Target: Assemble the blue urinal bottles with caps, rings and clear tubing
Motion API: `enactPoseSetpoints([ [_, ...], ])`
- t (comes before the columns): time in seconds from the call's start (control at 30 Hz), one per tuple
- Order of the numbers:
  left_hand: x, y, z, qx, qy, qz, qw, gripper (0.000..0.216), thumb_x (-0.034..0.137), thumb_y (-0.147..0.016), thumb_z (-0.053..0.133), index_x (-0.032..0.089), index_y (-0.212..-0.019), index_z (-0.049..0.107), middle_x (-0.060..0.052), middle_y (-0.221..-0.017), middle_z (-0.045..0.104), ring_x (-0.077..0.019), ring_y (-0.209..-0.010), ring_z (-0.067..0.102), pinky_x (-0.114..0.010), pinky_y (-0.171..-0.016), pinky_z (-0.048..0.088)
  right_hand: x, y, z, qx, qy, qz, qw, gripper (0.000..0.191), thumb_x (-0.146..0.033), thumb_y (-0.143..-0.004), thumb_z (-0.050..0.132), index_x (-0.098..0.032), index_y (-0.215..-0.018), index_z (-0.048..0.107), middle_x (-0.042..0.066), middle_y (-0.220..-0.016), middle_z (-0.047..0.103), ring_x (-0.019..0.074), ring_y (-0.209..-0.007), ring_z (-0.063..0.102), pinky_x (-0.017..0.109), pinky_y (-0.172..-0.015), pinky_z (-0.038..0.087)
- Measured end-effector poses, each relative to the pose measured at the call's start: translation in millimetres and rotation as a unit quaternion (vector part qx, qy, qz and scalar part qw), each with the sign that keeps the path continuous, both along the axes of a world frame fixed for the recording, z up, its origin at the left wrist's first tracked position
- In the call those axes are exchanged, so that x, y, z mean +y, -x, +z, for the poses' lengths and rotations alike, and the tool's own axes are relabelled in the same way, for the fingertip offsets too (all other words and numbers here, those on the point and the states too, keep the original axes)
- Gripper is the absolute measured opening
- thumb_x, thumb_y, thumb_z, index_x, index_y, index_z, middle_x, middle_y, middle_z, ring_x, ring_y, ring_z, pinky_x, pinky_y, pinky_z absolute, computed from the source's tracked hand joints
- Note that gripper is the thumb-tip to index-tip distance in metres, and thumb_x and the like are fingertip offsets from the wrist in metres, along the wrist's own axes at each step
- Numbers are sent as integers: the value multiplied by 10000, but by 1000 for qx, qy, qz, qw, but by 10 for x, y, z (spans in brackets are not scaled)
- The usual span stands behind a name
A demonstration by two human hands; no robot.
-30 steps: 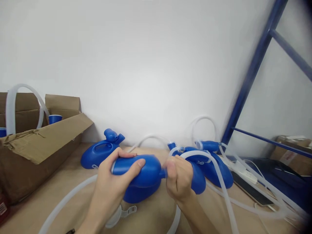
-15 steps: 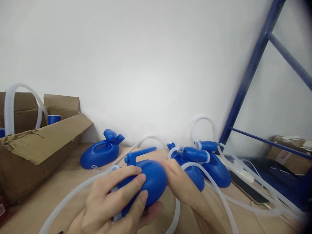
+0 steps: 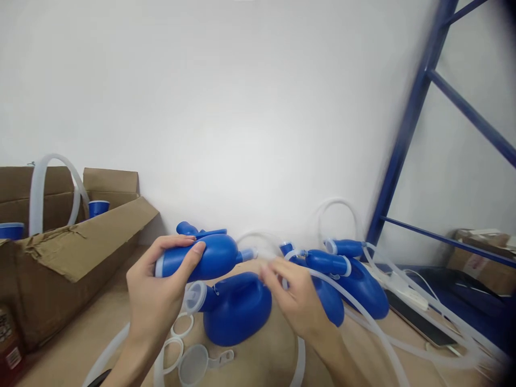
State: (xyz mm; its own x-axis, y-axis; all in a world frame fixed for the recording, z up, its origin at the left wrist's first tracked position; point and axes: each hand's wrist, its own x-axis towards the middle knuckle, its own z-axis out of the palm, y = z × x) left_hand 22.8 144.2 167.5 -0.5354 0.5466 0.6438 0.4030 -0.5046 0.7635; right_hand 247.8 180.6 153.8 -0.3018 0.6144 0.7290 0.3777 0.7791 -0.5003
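Note:
My left hand [image 3: 163, 285] is wrapped round a blue plastic urinal funnel [image 3: 213, 252], raised above the table, its wide pale rim to the left and its pale narrow spout to the right. Close to that spout, my right hand [image 3: 296, 293] pinches the end of a translucent hose [image 3: 264, 257]; the tip is smeared by motion. Below and between my hands a blue urinal bottle [image 3: 239, 314] rests on the table, its neck at the left covered by a translucent cap [image 3: 196, 296]. White rings [image 3: 172, 355] and a loose translucent lid [image 3: 194, 365] lie in front of it.
A cardboard box [image 3: 80, 242] with hose and blue cups stands at left, a red-labelled bottle [image 3: 10, 344] before it. More blue bottles [image 3: 365, 293] with funnels and hoses lie at right, beside a phone [image 3: 419, 317] and power strip [image 3: 415, 296]. A blue metal frame [image 3: 403, 145] rises behind.
The blue bottle that both hands held now sits on the table. My left hand has lifted a blue funnel, and my right hand has brought a hose end beside its spout.

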Motion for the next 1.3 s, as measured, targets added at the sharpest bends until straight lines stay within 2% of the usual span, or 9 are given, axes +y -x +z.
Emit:
enactPoseSetpoints([
  [0.1,-17,-22,21,-23,20,-13,999,311,559,-802,813,265,-865,735,-19,-1035,749,-282,-1062,687,-412,-953,557,155,40,-101,34,262,130,956,597,-649,-1072,382,-171,-1055,739,114,-1094,747,227,-1015,708,342,-844,549],
  [0.17,-25,-38,23,-30,20,-18,999,311,562,-794,816,268,-858,736,-14,-1036,752,-285,-1073,688,-417,-979,554,238,97,-199,113,326,206,916,655,-730,-1036,390,-196,-1274,686,138,-1270,701,255,-1154,688,392,-929,565],
  [0.27,-39,-52,12,-18,10,-28,999,297,553,-790,823,275,-839,731,-4,-1018,753,-282,-1069,692,-440,-1039,538,300,195,-343,209,287,261,898,619,-738,-981,531,-253,-1348,645,118,-1335,664,237,-1154,675,390,-955,568],
  [0.4,-56,-52,-7,7,-8,-25,1000,263,533,-820,806,283,-838,726,-1,-1016,745,-272,-1053,692,-441,-1031,540,301,263,-409,228,233,306,895,548,-703,-1005,520,-205,-1125,712,98,-1022,726,199,-892,706,320,-776,565],
  [0.53,-48,-42,-21,22,-17,-16,999,250,521,-836,794,281,-847,724,-2,-1012,743,-269,-1048,689,-430,-1006,547,286,268,-365,206,227,269,913,576,-713,-997,525,-162,-973,690,71,-832,687,161,-705,668,273,-644,523],
  [0.7,-33,-63,-31,39,-21,-24,999,255,515,-850,787,271,-844,715,-4,-999,742,-263,-1024,689,-427,-994,549,270,280,-353,235,235,286,899,618,-775,-894,633,-160,-831,648,53,-748,656,154,-645,659,249,-577,510],
  [0.97,-93,-67,-8,70,-24,-16,997,244,535,-879,752,298,-883,690,-21,-1031,723,-296,-1058,675,-529,-1030,552,233,264,-330,208,269,285,896,613,-745,-930,606,-146,-820,677,76,-769,685,155,-665,660,271,-621,546],
  [1.1,-95,-20,-2,95,-29,-19,995,206,500,-917,727,301,-910,678,-24,-1056,713,-292,-1072,675,-539,-1038,551,200,242,-253,188,270,275,903,605,-732,-916,633,-152,-743,638,38,-680,634,120,-586,582,239,-562,485],
  [1.3,-96,-14,-11,204,-134,1,970,111,320,-911,763,275,-915,661,-8,-1036,702,-231,-986,693,-436,-962,566,-22,185,-69,113,287,181,934,562,-664,-922,663,-148,-700,638,23,-638,603,114,-600,565,220,-582,477],
])
